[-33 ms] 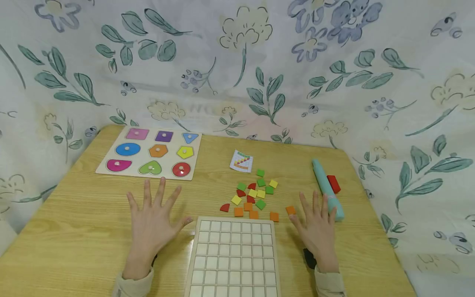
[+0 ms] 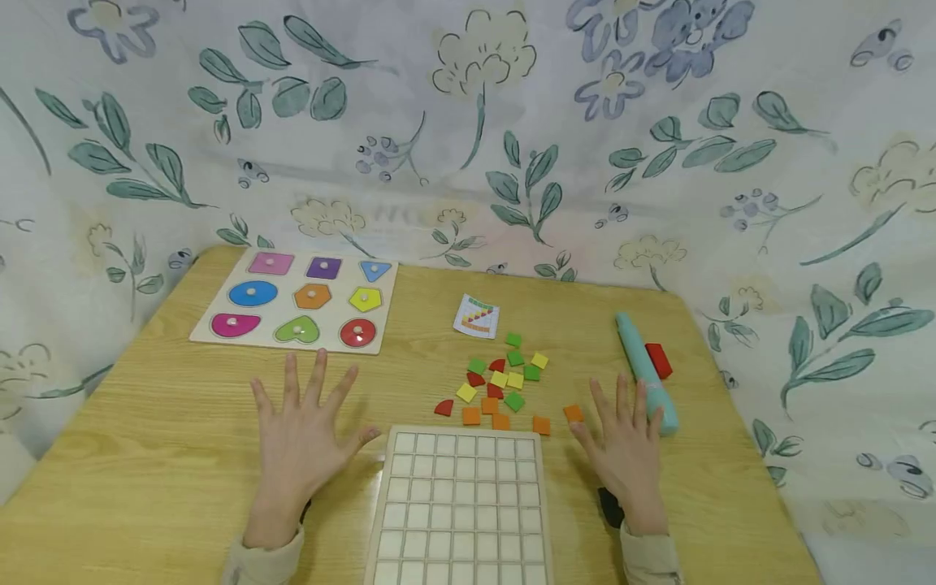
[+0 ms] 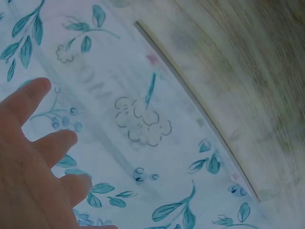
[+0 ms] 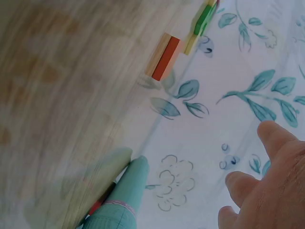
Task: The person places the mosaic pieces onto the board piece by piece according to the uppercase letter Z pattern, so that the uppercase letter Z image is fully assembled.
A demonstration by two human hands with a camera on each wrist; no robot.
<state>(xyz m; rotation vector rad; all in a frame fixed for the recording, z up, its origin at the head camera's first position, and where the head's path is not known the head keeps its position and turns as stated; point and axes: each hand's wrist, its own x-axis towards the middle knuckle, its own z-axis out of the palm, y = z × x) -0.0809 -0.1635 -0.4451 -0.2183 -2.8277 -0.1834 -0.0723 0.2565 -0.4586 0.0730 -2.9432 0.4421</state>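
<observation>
My left hand (image 2: 300, 451) is spread, palm down, left of a pale wooden grid board (image 2: 464, 491), its thumb close to the board's upper left corner. My right hand (image 2: 625, 459) is spread on the other side, holding nothing. An orange square tile (image 2: 573, 413) lies right at its thumb tip. The little finger comes close to a long, tapered turquoise object (image 2: 643, 370). Beyond the board lie loose tiles: green squares (image 2: 514, 401), yellow squares (image 2: 466, 392), red quarter-round pieces (image 2: 444, 408) and more orange squares (image 2: 471, 417). Fingers of each hand show in its wrist view.
A shape puzzle board (image 2: 332, 317) with knobbed, coloured pieces lies at the back left. Behind the tiles is a small printed pattern card (image 2: 477, 316). A red block (image 2: 659, 360) sits beside the turquoise object. Flower-patterned cloth (image 2: 439, 219) hangs behind the wooden table (image 2: 146, 455).
</observation>
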